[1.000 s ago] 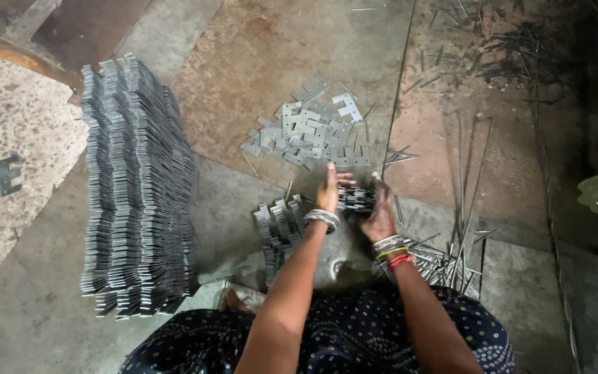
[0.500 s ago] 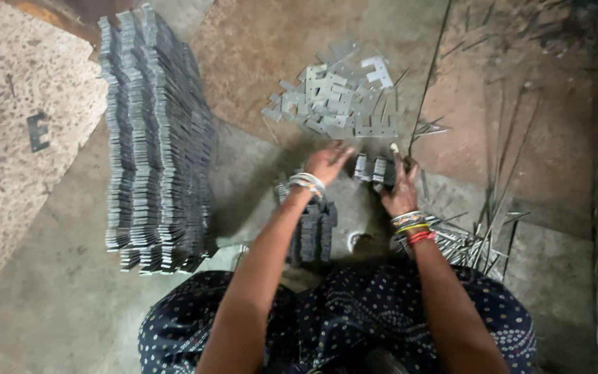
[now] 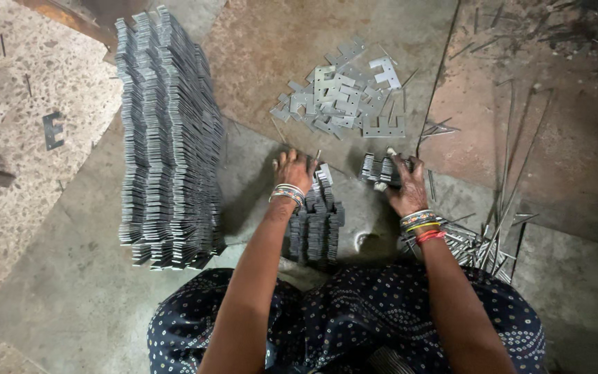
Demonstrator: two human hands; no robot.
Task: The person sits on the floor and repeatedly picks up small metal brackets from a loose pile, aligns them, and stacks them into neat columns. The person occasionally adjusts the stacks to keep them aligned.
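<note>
My left hand rests on the far end of a short row of stacked grey metal plates standing on edge on the floor in front of me. My right hand grips a small bundle of the same plates just to the right of that row. Both wrists carry bangles. A loose heap of flat notched metal plates lies on the floor beyond both hands.
A long, wide stack of the same plates in several rows stands at the left. Thin metal rods lie scattered at the right. One single plate lies on the speckled floor far left. My patterned dark skirt fills the bottom.
My hands have drawn apart: the left moved down onto the short row of plates, the right stays with the small bundle. The view has shifted so everything sits lower in frame.
</note>
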